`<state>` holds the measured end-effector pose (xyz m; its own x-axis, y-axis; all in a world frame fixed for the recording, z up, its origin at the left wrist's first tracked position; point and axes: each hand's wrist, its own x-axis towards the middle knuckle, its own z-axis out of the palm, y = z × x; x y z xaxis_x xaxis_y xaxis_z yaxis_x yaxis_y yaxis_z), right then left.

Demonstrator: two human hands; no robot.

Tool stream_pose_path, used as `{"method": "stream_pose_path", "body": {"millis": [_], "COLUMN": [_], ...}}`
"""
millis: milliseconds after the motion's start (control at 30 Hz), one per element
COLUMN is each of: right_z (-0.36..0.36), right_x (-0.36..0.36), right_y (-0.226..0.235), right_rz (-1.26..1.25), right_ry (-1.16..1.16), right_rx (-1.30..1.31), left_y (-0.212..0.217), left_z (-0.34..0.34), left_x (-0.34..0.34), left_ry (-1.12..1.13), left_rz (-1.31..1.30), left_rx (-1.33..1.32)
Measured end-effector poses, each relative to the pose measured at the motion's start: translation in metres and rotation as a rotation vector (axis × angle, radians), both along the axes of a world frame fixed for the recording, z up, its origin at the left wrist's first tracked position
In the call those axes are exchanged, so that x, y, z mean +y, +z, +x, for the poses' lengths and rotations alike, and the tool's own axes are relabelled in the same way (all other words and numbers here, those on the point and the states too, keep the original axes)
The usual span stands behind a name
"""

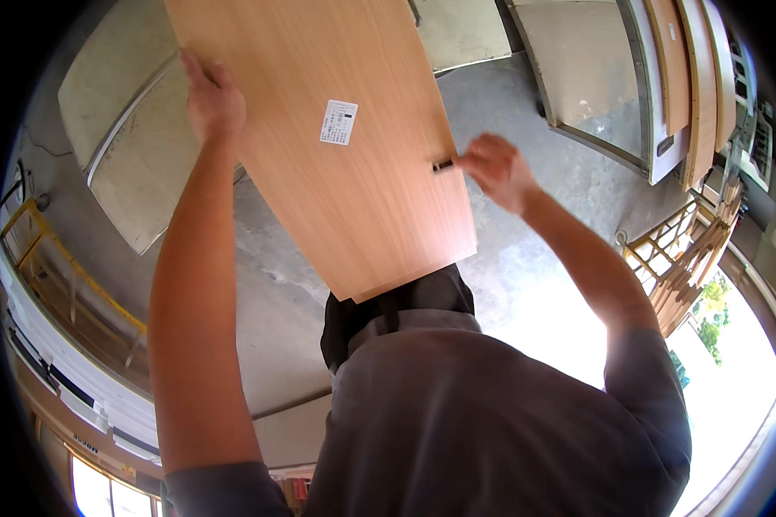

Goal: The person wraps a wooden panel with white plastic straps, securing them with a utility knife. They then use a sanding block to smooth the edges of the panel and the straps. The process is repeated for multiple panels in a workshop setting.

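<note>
A long wood-grain panel (345, 198) slants across the middle, its near end close to my body. A white printed label (339, 122) is stuck on its face. At the panel's left edge is my left hand (214, 102), closed on that edge with the thumb toward the face and the fingers along the outer side. Near the right edge, my right hand (497, 172) is closed in a pinch on a small black tool (442, 165), which reaches over the panel's face. Motion blur hides the tool's exact kind.
Pale boards (138, 155) lie beneath and beyond the panel, over the grey concrete floor (526, 112). A yellow metal frame (73, 267) stands at left. On the right are a framed pale panel (582, 69), upright boards (698, 86), stacked wood strips (694, 258) and a bright opening (724, 379).
</note>
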<state>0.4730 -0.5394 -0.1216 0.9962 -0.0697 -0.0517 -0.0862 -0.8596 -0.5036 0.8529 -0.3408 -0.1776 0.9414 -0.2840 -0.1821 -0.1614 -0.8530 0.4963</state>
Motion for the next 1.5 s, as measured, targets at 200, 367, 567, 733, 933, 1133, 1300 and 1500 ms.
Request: {"method": "stream_pose_path", "body": {"millis": [200, 367, 567, 733, 933, 1133, 1300, 1500], "right_z": [-0.106, 0.111, -0.078, 0.001, 0.244, 0.035, 0.029, 0.143], "right_x": [0.060, 0.041, 0.147, 0.126, 0.072, 0.200, 0.118, -0.139], "right_y": [0.033, 0.011, 0.007, 0.027, -0.026, -0.016, 0.015, -0.059], "right_rz": [0.170, -0.004, 0.315, 0.249, 0.024, 0.304, 0.350, 0.789], "right_ry": [0.273, 0.006, 0.226, 0.148, -0.081, 0.487, 0.343, -1.109], "right_rx": [0.324, -0.263, 0.124, -0.001, -0.391, 0.040, 0.132, -0.277], "left_y": [-0.010, 0.009, 0.002, -0.022, -0.020, -0.016, -0.027, 0.001], "left_z": [0.005, 0.002, 0.000, 0.010, 0.012, 0.014, 0.013, 0.005], "left_x": [0.003, -0.004, -0.001, 0.003, -0.007, 0.006, 0.018, 0.005], "left_ry": [-0.035, -0.039, -0.052, -0.024, -0.067, -0.101, -0.081, -0.088], "left_rz": [-0.036, 0.064, -0.029, -0.289, -0.206, -0.199, -0.215, -0.095], "left_rx": [-0.092, 0.047, -0.041, -0.080, -0.058, 0.053, -0.010, 0.025]}}
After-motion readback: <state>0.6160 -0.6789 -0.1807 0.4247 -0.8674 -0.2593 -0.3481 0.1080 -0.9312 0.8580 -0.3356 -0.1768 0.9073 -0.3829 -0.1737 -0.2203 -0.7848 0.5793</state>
